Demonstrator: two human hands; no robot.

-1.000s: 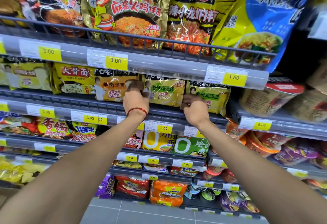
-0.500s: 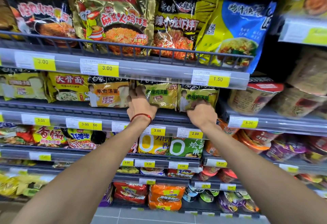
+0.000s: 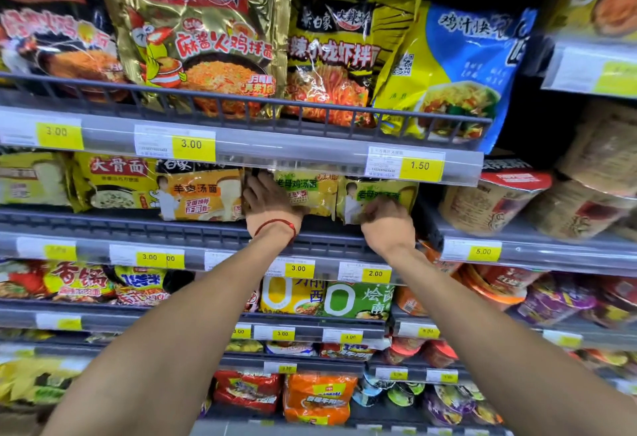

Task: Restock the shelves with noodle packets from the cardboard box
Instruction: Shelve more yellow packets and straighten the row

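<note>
Both forearms reach up and in, and little has shifted in the last second. The left hand point(image 3: 272, 203) still lies with fingers stretched between the orange packet point(image 3: 200, 194) and the left chicken-noodle packet point(image 3: 310, 190). The right hand point(image 3: 387, 225) stays curled on the lower edge of the right chicken-noodle packet point(image 3: 379, 194). The two packets now touch edge to edge — shelved, I judge, and being squared up. The cardboard box is out of view. The price strip point(image 3: 293, 156) overhangs their tops — little headroom. Noodle cups point(image 3: 493, 201) crowd the right.
</note>
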